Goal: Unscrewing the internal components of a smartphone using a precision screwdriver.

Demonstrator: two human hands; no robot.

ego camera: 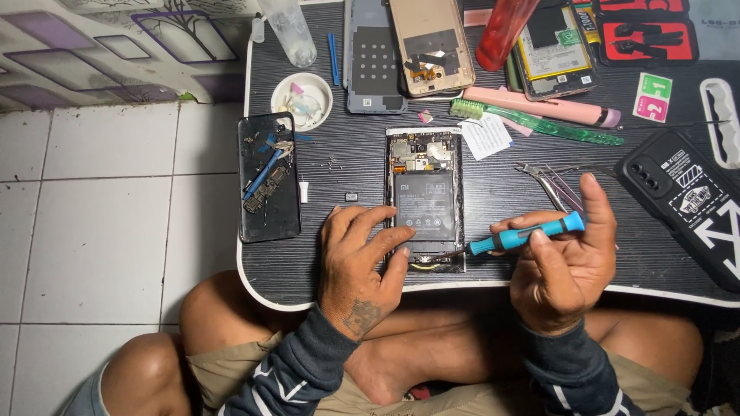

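Observation:
An opened phone (425,192) lies face down in the middle of the small dark table (493,185), its black battery and circuit board exposed. My left hand (361,262) rests on the phone's lower left edge, fingers spread over the frame. My right hand (563,258) holds a blue-handled screwdriver (524,235), whose tip points left at the phone's bottom edge.
A black phone back (268,176) carries loose parts and a blue tool at the left. A white dish (301,98), a grey phone frame (375,58), a gold phone shell (432,46), a green toothbrush (539,123), tweezers (559,189) and a black case (690,204) lie around. My crossed legs sit under the table.

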